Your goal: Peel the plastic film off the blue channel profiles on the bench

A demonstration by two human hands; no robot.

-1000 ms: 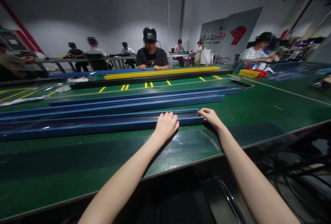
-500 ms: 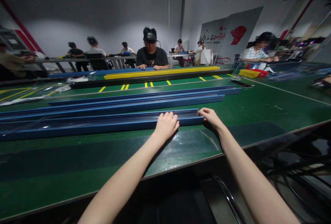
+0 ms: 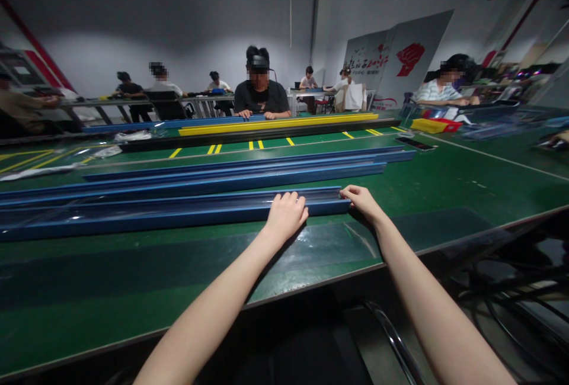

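Observation:
A long blue channel [image 3: 178, 214] lies on the green table [image 3: 444, 189], with clear film inside it. My left hand [image 3: 287, 213] rests over its near wall, fingers bent around the edge and thumb to the right. At the channel's right end, my right hand [image 3: 359, 198] has its thumb and fingers pinched together; what they hold, if anything, is too small to make out. A wide clear strip [image 3: 186, 260] lies flat between the channel and the table's near edge, partly beneath my left forearm.
Behind lie more blue channels [image 3: 249, 175], a yellow profile [image 3: 275, 124], a black profile [image 3: 311, 132] and a phone [image 3: 415, 144]. Across the table sits a person [image 3: 262, 95] in black. A yellow and red tray [image 3: 433, 125] stands at the right.

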